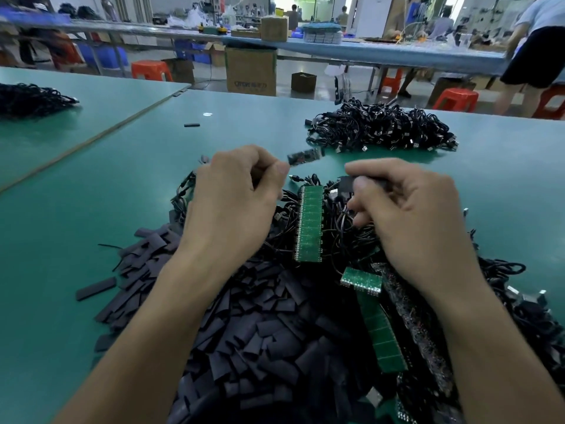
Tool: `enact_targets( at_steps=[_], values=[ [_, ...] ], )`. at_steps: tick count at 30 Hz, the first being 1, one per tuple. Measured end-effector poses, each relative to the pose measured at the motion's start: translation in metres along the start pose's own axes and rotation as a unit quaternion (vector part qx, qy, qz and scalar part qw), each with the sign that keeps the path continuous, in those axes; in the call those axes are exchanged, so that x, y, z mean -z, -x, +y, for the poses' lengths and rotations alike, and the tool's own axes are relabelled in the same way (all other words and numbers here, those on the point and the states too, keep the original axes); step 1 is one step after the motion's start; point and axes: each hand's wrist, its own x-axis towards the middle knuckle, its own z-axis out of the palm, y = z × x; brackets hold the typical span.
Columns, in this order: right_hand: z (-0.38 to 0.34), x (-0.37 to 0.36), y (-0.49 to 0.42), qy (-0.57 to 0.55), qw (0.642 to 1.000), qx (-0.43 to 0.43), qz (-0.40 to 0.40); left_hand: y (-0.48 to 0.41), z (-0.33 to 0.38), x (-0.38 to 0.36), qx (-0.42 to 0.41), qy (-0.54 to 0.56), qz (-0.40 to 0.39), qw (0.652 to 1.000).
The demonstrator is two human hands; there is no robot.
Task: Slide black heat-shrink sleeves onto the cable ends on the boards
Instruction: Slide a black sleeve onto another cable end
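At centre of worktop (91, 185): both hands are raised over tangled black cables.
Left hand (232, 203): thumb and forefinger pinch a small board (304, 156), blurred.
Right hand (409, 215): fingertips pinch one black sleeve (347, 183), near that board, not touching.
Sleeve pile (244, 316): near edge, under the forearms.
Green board strip (310, 223): on the cables, between the hands.
Cable heap (382, 127): far right, well apart.
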Motion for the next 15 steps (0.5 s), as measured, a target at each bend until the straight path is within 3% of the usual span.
enact_targets(
  at_steps=[4, 15],
  values=[
    [0.008, 0.004, 0.001, -0.045, 0.999, -0.002, 0.025, 0.004, 0.001, -0.007, 0.004, 0.000, -0.066, 0.998],
    [0.016, 0.007, 0.002, -0.035, 0.996, 0.056, 0.061, 0.007, 0.007, -0.005, 0.017, 0.053, -0.117, 0.992]
  ],
)
